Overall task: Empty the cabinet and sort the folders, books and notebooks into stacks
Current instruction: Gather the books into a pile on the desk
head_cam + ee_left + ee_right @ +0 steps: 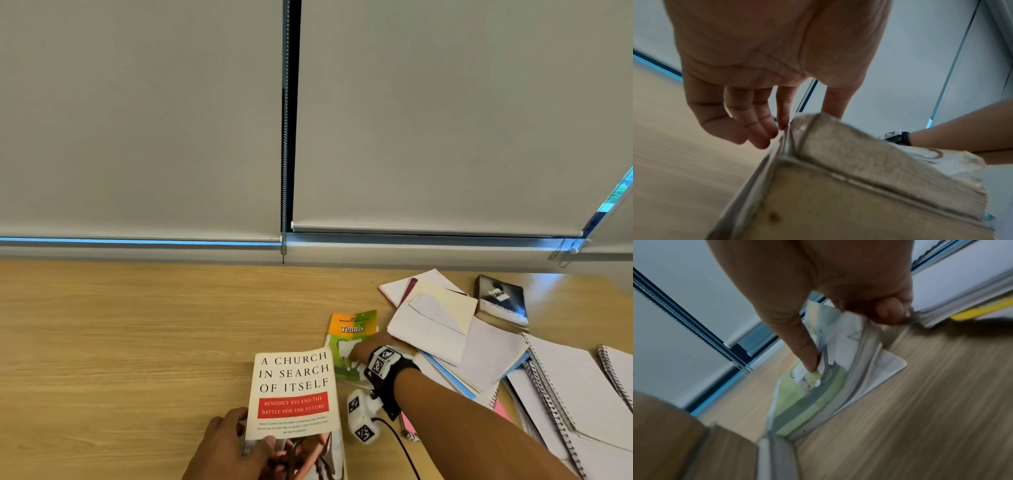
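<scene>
A white paperback titled "A Church in Search of Itself" [294,390] lies on the wooden table [102,342] near the front edge. My left hand [246,442] holds its lower left corner, fingers along the spine side and thumb over the cover. In the left wrist view the left hand [803,120] pinches the white paperback [838,186] at that corner. Just behind it lies a thin green and orange Tennis book [352,329]. My right hand [356,353] grips the Tennis book [813,402], thumb [809,360] on the cover and fingers curled under its raised edge.
A loose pile of papers and folders [438,322] and spiral notebooks [565,383] spreads over the right of the table. A dark book [501,301] lies behind it. Grey blinds with a bead chain [284,171] close off the back.
</scene>
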The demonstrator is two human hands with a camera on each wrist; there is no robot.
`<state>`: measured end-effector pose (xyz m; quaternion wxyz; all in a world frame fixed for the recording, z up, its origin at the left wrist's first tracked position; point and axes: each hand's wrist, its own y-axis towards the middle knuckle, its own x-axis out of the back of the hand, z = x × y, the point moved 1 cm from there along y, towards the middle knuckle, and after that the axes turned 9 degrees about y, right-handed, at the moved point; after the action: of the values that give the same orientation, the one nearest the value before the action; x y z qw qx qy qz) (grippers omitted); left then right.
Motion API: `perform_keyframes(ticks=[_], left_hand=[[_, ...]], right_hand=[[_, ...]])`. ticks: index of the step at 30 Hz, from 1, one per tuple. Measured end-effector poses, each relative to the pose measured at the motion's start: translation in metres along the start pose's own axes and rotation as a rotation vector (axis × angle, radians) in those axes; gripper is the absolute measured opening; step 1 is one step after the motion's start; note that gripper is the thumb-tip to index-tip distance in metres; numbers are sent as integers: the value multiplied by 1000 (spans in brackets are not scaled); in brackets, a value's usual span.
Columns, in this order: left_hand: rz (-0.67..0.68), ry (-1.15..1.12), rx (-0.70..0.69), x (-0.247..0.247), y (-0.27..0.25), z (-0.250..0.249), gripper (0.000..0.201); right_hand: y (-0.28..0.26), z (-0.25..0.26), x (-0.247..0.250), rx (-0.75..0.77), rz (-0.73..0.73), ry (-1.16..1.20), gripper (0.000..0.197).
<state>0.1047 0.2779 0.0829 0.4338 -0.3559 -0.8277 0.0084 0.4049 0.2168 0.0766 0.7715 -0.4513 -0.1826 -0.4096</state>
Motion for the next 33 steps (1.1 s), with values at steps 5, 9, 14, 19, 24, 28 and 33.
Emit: perform_keyframes(ticks=[5,9,14,19,24,28,33], left_hand=[[-113,192,5,19,-7,-28,96],[-236,-68,-247,24,-18,-90,60],[0,-384,-211,-11,12,-179,65],[172,-719,-195,-62,34,-245,23],[196,-713,-170,-97,40,-269,20],[204,-695,-103,-118,42,-269,21],[201,-720,7,-132,52,-272,24]], right_hand=[[-6,-3,11,242,-3,288,27],[-25,-11,53,459,-45,541,14],[-46,-33,113,570,160,889,15],[-51,-61,148,578,336,954,21],[19,-82,206,424,-133,862,29],[126,-106,261,184,-313,657,100],[183,-117,303,-37,-364,326,104]])
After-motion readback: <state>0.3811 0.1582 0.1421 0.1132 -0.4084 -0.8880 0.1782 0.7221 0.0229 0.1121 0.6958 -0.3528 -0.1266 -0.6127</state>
